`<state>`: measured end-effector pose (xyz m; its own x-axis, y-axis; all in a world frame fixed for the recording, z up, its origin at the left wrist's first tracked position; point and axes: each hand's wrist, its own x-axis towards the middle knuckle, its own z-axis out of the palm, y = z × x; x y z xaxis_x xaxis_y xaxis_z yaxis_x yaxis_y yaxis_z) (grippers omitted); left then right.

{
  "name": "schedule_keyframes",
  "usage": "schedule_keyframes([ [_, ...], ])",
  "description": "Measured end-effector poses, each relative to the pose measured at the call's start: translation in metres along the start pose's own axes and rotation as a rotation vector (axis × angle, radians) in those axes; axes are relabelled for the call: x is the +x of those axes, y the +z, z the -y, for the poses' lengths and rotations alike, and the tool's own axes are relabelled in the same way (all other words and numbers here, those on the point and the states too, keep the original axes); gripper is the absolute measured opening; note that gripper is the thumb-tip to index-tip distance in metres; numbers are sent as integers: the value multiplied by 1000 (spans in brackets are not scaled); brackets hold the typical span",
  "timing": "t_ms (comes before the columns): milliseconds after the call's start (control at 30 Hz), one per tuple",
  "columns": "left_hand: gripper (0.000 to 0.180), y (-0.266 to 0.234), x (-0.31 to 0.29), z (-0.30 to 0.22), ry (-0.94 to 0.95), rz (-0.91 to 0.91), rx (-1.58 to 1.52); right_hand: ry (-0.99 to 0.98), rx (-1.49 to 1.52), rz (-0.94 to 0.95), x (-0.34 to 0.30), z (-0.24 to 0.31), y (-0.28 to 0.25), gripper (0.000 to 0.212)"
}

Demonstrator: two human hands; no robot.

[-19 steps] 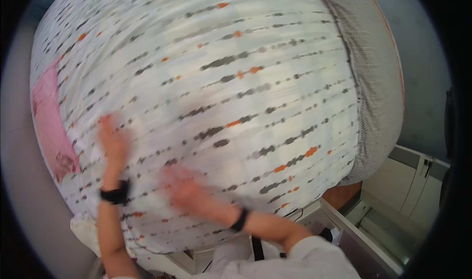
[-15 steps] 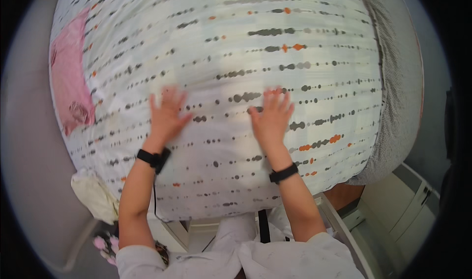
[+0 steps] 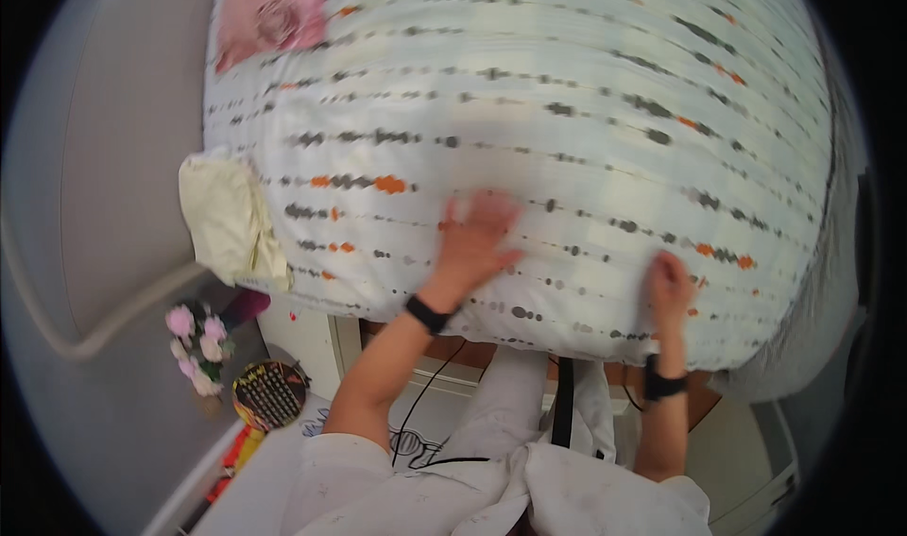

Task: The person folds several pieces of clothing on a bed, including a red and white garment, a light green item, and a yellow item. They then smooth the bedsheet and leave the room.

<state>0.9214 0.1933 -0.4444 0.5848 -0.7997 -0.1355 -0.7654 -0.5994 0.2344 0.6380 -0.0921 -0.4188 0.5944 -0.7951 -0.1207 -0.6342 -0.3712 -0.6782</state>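
Observation:
A white bedsheet [image 3: 586, 177] with rows of grey and orange spots covers the bed in front of me. My left hand [image 3: 475, 245] is over the near middle of the sheet, palm down, with its fingers spread and nothing held. Farther right, close to the bed's near edge, my right hand [image 3: 671, 290] has its fingers curled in at the sheet. Whether any cloth is caught in those fingers is hidden. Black bands sit on both wrists.
A pink cloth [image 3: 274, 21] with a rosette lies at the far left. A cream cloth [image 3: 231, 220] rests on the near left corner. Pink and white flowers [image 3: 198, 347] and a round dark patterned object [image 3: 270, 394] stand lower left. Grey fabric [image 3: 822, 319] hangs at right.
My view has shifted toward the near left of the bed. Both hands have come closer to the near edge; the right hand's fingers went from spread to curled.

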Motion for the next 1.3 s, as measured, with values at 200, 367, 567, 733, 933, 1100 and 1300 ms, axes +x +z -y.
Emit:
schedule_keyframes([
  [200,66,-79,-78,141,-626,65,249,113,6,-85,34,-12,-46,16],
  [367,65,-24,-131,131,-578,-192,-64,-471,-319,-10,-20,83,86,40],
  [567,17,25,-225,245,-823,307,300,-734,3,1238,-174,182,161,21],
  [733,31,-44,-246,195,-926,-329,239,-471,-46,471,-126,168,84,38],
  [933,50,-54,-139,11,-677,-434,-8,-309,-441,387,-121,-15,-73,44],
  [1100,61,-10,62,-198,43,-286,-165,269,90,625,-248,-109,-131,36],
  [1300,56,57,34,-538,714,193,208,596,396,160,-301,-253,-259,23],
])
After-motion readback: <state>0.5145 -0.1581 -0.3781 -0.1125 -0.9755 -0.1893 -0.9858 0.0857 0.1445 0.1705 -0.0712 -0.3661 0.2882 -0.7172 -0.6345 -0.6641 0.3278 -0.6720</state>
